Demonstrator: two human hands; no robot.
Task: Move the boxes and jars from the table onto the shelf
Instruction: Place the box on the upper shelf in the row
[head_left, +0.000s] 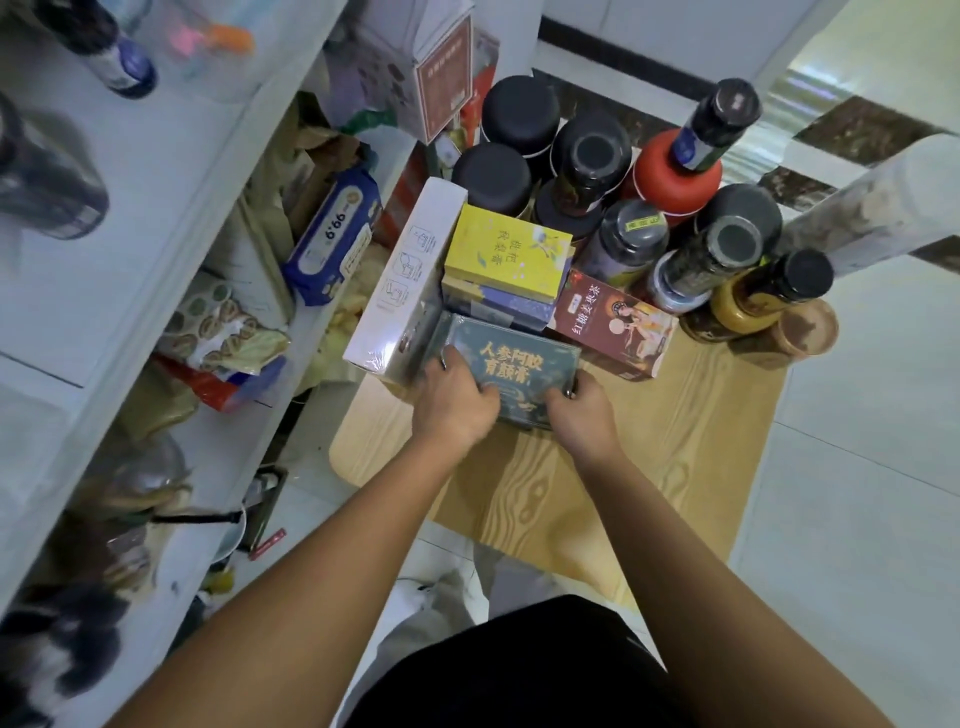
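A dark green box (511, 358) with gold lettering lies at the near edge of the group on the wooden table (675, 431). My left hand (457, 397) grips its left end and my right hand (582, 408) grips its right end. Behind it sit a yellow box (506, 249) stacked on a blue box (498, 304), a tall white box (408, 275) and a red-brown box (615, 325). Several dark-lidded jars (592, 166) and a red-lidded jar (675, 174) stand at the far end. The white shelf (156, 176) is on the left.
The shelf's lower levels hold a blue wipes pack (332, 241), snack bags (223, 332) and bottles (93, 47). A clear canister (878, 208) lies at the table's right. White tiled floor surrounds the table, with a narrow gap between table and shelf.
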